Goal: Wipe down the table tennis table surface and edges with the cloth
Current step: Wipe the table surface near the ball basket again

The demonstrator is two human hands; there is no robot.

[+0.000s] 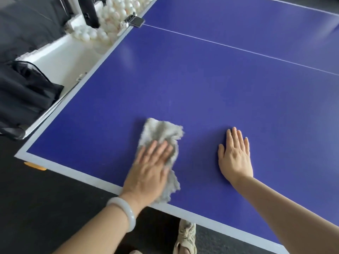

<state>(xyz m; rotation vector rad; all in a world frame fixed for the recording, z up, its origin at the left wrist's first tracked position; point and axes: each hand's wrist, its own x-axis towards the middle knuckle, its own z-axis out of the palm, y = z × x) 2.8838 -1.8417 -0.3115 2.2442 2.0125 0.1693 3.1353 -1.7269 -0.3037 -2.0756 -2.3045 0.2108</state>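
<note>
Left hand (pixel 149 169) lies flat, fingers straight, pressing the grey cloth (pixel 161 136) onto the blue table (pixel 211 85) near its near-left corner; no clench, nothing pinched. Cloth is crumpled, spreading beyond the fingertips and trailing back to the white edge line. A pale bangle (pixel 124 211) sits on the left wrist. Right hand (pixel 235 156) rests palm-down on bare table, fingers spread, apart from the cloth, holding nothing. White balls (pixel 110 21) fill a tray (pixel 60 59) beside the left edge. A shoe (pixel 186 237) shows below the table.
</note>
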